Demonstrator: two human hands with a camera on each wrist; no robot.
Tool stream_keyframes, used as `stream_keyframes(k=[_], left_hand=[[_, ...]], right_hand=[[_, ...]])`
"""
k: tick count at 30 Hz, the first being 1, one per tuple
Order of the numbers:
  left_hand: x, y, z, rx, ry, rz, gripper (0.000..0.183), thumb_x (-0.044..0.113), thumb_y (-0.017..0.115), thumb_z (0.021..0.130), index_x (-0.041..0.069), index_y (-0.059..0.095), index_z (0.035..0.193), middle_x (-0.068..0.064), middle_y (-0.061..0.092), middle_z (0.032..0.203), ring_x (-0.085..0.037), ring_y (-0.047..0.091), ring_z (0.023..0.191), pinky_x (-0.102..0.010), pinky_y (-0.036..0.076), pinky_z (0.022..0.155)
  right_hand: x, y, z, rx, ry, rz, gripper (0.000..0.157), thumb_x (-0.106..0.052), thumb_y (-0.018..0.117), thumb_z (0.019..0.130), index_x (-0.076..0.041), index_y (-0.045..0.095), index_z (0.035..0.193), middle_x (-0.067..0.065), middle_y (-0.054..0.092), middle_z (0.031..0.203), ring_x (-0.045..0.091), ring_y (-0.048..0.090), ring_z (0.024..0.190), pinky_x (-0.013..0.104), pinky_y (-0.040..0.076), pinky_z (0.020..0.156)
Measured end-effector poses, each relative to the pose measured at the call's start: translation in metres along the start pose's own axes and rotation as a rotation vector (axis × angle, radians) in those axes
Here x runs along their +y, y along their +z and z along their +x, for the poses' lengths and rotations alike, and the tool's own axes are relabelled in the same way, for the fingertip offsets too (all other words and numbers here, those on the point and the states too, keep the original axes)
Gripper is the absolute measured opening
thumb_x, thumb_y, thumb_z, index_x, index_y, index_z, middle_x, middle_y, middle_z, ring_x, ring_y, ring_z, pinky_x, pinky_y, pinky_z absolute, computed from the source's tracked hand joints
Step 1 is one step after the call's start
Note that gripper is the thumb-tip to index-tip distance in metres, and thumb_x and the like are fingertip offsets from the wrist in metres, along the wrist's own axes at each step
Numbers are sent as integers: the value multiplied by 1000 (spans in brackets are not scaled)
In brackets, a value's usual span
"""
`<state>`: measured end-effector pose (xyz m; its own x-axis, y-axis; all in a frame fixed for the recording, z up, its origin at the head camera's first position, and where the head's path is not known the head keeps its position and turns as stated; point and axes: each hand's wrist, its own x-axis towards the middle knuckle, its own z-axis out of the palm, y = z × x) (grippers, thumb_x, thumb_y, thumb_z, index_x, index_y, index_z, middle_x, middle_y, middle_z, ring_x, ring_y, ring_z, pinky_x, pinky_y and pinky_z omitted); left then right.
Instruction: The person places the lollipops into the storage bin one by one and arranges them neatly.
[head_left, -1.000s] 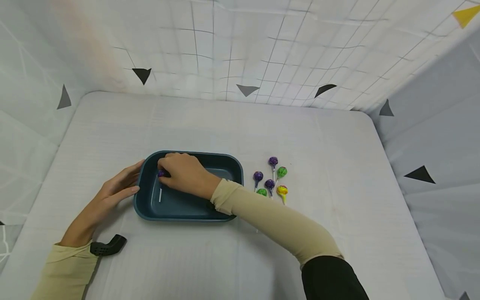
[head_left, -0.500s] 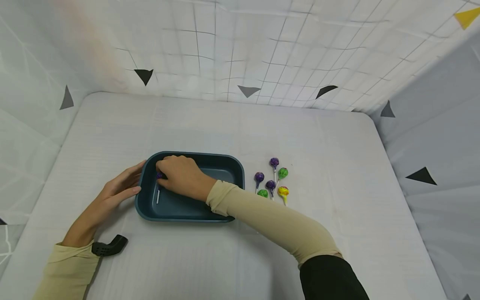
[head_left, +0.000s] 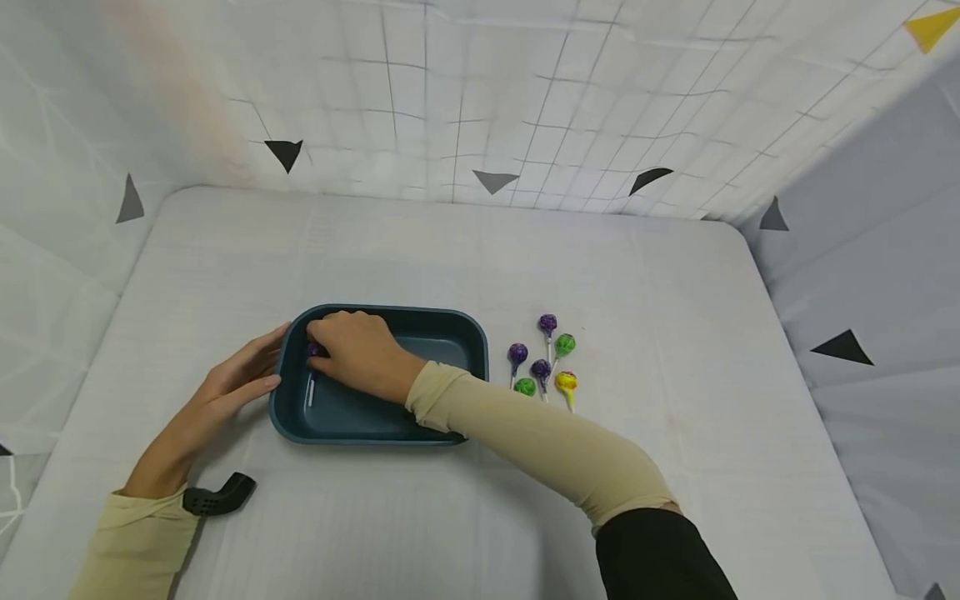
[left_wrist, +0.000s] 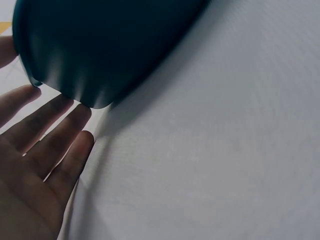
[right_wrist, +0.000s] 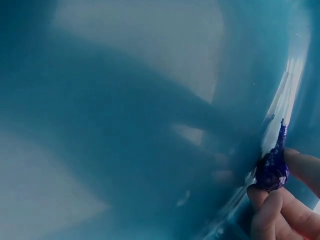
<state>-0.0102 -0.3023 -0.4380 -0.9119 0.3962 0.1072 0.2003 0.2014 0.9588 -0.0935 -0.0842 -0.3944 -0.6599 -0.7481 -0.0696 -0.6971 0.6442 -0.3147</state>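
In the head view, a dark teal tray lies on the white table. My right hand reaches into its left end and pinches a purple-wrapped lollipop between thumb and fingers, close to the tray wall; its white stick points toward the front. My left hand is at the tray's left end from outside, thumb apart from the fingers. The left wrist view shows the fingers extended, with tips at the tray's edge.
Right of the tray lies a loose group of lollipops: purple ones, green ones and a yellow one. My right forearm crosses the tray's front right corner and hides some sticks. White sheeting with dark triangles surrounds the table.
My right hand has shifted slightly left with the purple lollipop, bringing it nearer the tray's left wall. The left hand stays at the tray's end.
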Motion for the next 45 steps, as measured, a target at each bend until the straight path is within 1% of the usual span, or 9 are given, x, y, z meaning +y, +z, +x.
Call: stream_keyframes(k=[8, 17, 23, 30, 35, 45], left_hand=[[0, 1, 0, 4, -8, 16, 64, -7, 45, 104, 7, 27, 164, 5, 33, 168, 6, 39, 145, -6, 34, 112], [0, 0, 0, 5, -14, 26, 64, -6, 45, 105, 8, 27, 164, 7, 34, 167, 6, 39, 144, -6, 35, 111], [1, 0, 0, 5, -26, 27, 64, -5, 45, 105, 9, 27, 164, 8, 34, 167, 7, 39, 144, -5, 36, 109], [0, 0, 0, 4, -17, 14, 63, -7, 44, 105, 7, 27, 164, 8, 34, 167, 7, 40, 144, -6, 35, 110], [0, 0, -1, 7, -15, 23, 63, -7, 45, 105, 7, 27, 164, 9, 35, 166, 7, 40, 144, -6, 35, 110], [0, 1, 0, 9, -15, 31, 63, -6, 45, 105, 8, 27, 164, 8, 35, 167, 7, 40, 144, -6, 35, 110]], right_hand=[[0, 1, 0, 23, -5, -18, 26, -42, 67, 101, -21, 72, 113, -10, 73, 98, 2, 64, 79, 17, 48, 62], [1, 2, 1, 35, -2, -28, 25, -43, 68, 100, -21, 72, 113, -12, 73, 96, 2, 63, 78, 17, 49, 61], [1, 1, 2, 32, 6, -33, 26, -44, 68, 99, -22, 73, 112, -12, 73, 95, 2, 62, 76, 18, 49, 60], [2, 1, 1, 34, 11, -24, 26, -45, 69, 99, -22, 73, 110, -12, 72, 92, 1, 61, 73, 17, 47, 58], [2, 0, 1, 27, 6, -17, 26, -45, 69, 99, -22, 72, 110, -12, 71, 90, 1, 60, 72, 16, 46, 57], [3, -1, 2, 23, 9, -20, 29, -46, 69, 99, -21, 72, 113, -12, 73, 94, 1, 62, 73, 17, 47, 58]])
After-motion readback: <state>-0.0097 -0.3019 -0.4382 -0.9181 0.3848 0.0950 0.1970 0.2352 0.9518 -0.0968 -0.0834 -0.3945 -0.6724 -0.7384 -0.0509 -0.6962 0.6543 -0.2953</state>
